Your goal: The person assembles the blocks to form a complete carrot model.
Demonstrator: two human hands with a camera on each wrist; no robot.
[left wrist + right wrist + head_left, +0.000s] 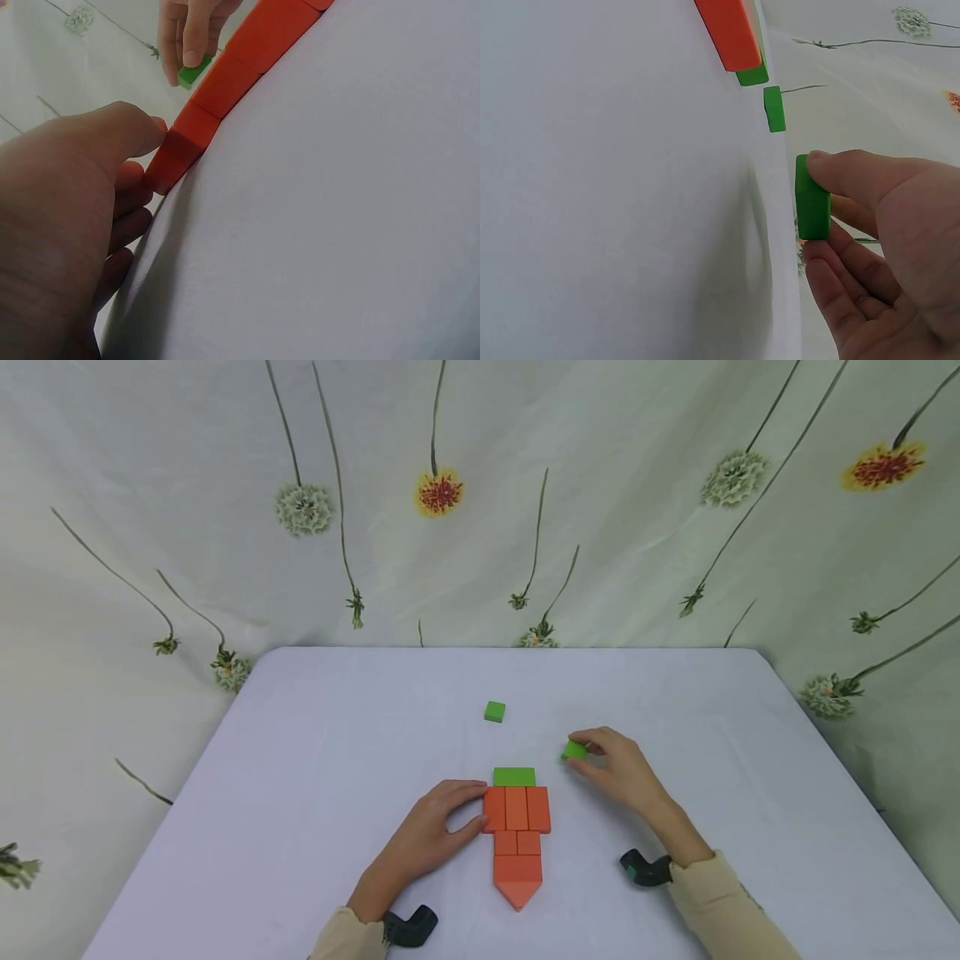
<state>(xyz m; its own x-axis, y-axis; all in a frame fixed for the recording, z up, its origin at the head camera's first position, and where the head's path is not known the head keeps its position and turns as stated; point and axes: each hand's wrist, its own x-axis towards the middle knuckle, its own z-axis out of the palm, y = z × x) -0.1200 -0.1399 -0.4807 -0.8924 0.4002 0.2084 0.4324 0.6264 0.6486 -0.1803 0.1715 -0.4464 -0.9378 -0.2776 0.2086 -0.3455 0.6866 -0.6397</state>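
Note:
Orange blocks [517, 810] lie flat in an arrow-like shape, wide at the top, with a pointed orange block [518, 894] at its near end. A green rectangular block [514, 777] lies against the far edge. My left hand [438, 827] touches the left side of the upper left orange block [180, 146] with thumb and fingertips. To the right and farther back, my right hand [618, 768] pinches a small green block [814, 199] between thumb and fingers. In the head view its fingers partly cover that block.
Another small green block [495, 711] lies on the white tabletop [337, 718], beyond the arrangement. A cloth with printed flowers [480, 568] hangs behind the table. Each wrist wears a dark camera mount [410, 927].

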